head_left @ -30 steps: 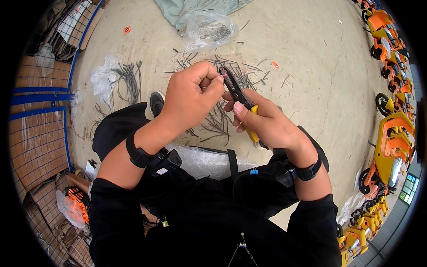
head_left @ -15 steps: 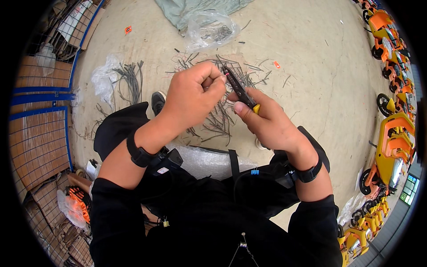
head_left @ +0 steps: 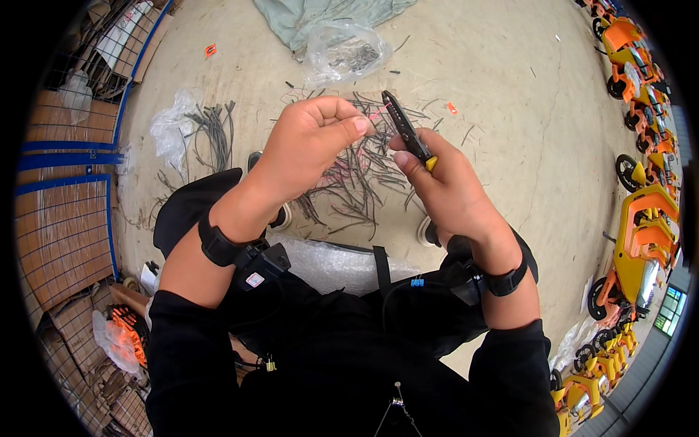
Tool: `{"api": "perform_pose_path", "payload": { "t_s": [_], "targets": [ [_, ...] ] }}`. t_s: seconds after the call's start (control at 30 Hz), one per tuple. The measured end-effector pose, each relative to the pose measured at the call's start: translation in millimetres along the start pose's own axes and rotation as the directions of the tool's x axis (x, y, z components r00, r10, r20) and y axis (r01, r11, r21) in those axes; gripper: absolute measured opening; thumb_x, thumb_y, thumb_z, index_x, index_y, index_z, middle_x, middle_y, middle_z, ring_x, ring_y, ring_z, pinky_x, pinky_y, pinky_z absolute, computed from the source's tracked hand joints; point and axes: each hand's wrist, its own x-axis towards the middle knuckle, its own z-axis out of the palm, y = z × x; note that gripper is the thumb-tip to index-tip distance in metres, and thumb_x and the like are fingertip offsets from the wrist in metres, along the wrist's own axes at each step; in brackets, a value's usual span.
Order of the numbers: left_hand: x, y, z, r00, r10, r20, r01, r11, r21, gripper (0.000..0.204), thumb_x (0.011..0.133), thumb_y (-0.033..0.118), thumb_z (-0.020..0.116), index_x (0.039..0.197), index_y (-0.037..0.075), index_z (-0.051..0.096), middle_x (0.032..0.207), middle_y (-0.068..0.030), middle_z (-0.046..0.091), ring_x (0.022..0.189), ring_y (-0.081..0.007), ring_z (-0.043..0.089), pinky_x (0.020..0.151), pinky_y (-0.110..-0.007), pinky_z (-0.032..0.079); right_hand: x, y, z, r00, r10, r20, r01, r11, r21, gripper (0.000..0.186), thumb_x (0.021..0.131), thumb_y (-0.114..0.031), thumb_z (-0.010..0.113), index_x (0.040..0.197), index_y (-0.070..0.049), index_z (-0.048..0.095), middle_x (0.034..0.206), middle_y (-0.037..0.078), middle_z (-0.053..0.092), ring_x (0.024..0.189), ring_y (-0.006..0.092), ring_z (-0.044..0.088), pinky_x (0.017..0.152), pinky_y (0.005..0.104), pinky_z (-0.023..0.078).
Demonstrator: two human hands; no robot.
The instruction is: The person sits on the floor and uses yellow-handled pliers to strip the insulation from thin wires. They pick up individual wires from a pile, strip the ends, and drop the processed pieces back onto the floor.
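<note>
Between the thumb and fingertips of my left hand [head_left: 306,146] is a thin pinkish-red wire [head_left: 378,112], its free end reaching toward the tool. My right hand [head_left: 460,186] is closed round a pair of black wire strippers [head_left: 405,125] with a yellow handle, jaws pointing up and slightly left. The wire's tip meets or lies close to the jaws; whether they grip it is too small to tell. Below both hands, on the floor, lies a scattered pile of cut black cable pieces [head_left: 355,206] with some pinkish strands among them.
A bundle of grey-black cables [head_left: 212,137] lies left beside crumpled clear plastic [head_left: 171,138]. Ahead are an open clear bag [head_left: 348,52] and a green sheet [head_left: 306,18]. Blue mesh cages [head_left: 62,175] line the left; yellow-orange small motorbikes [head_left: 641,240] line the right. Bubble wrap [head_left: 320,264] lies by my legs.
The strippers and my right hand have shifted right, away from my left hand, and the tool's tip has risen. More of the pinkish wire now shows between them.
</note>
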Motion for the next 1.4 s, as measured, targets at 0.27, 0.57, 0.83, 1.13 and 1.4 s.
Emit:
{"api": "perform_pose_path", "payload": {
  "t_s": [0.27,0.57,0.83,1.13,1.4],
  "targets": [
    [-14,7,-8,0.998,0.017,-0.058,-0.013,0.998,0.068,0.018,0.092,0.014,0.063,0.097,-0.003,0.067,0.077,0.0009,0.063,0.062,0.0000,0.047,0.052,-0.018,0.036,22,25,-68,0.913,0.170,-0.371,-0.042,0.943,0.330,0.022,0.098,-0.023,0.056,0.111,-0.005,0.058,0.071,-0.004,0.048,0.060,0.0043,0.043,0.051,0.0207,0.038],
    [-2,-8,-2,0.958,0.261,-0.119,-0.232,0.950,0.209,0.014,0.094,0.011,0.062,0.099,-0.001,0.066,0.083,0.0012,0.066,0.068,-0.0006,0.051,0.060,-0.018,0.039,-11,3,-42,0.978,0.088,0.190,-0.137,0.954,0.266,0.039,0.099,-0.027,0.057,0.127,-0.001,0.054,0.106,0.006,0.060,0.096,0.0141,0.056,0.088,0.0308,0.045],
    [0,-10,8,0.984,0.176,-0.012,-0.169,0.962,0.216,0.010,0.095,0.009,0.060,0.096,-0.001,0.064,0.080,0.0034,0.063,0.070,0.0002,0.048,0.062,-0.018,0.037,-10,0,-7,0.976,0.041,0.213,-0.089,0.972,0.219,0.039,0.101,-0.028,0.054,0.127,0.001,0.052,0.102,0.009,0.061,0.097,0.0141,0.053,0.088,0.0302,0.044],
    [1,-12,7,0.988,0.153,-0.001,-0.149,0.959,0.241,0.010,0.096,0.009,0.059,0.095,-0.001,0.063,0.080,0.0034,0.062,0.069,0.0004,0.047,0.060,-0.018,0.036,-11,1,-6,0.974,0.061,0.220,-0.105,0.975,0.198,0.040,0.101,-0.029,0.052,0.129,0.000,0.051,0.100,0.009,0.061,0.096,0.0133,0.053,0.086,0.0300,0.045],
    [2,-11,7,0.987,0.159,0.028,-0.161,0.953,0.257,0.011,0.096,0.009,0.058,0.096,-0.002,0.062,0.084,0.0016,0.065,0.072,-0.0001,0.050,0.063,-0.018,0.038,-11,-4,-8,0.964,0.093,0.248,-0.139,0.974,0.179,0.038,0.101,-0.029,0.052,0.127,-0.001,0.053,0.094,0.008,0.061,0.090,0.0136,0.054,0.083,0.0301,0.046]
  ]
}}
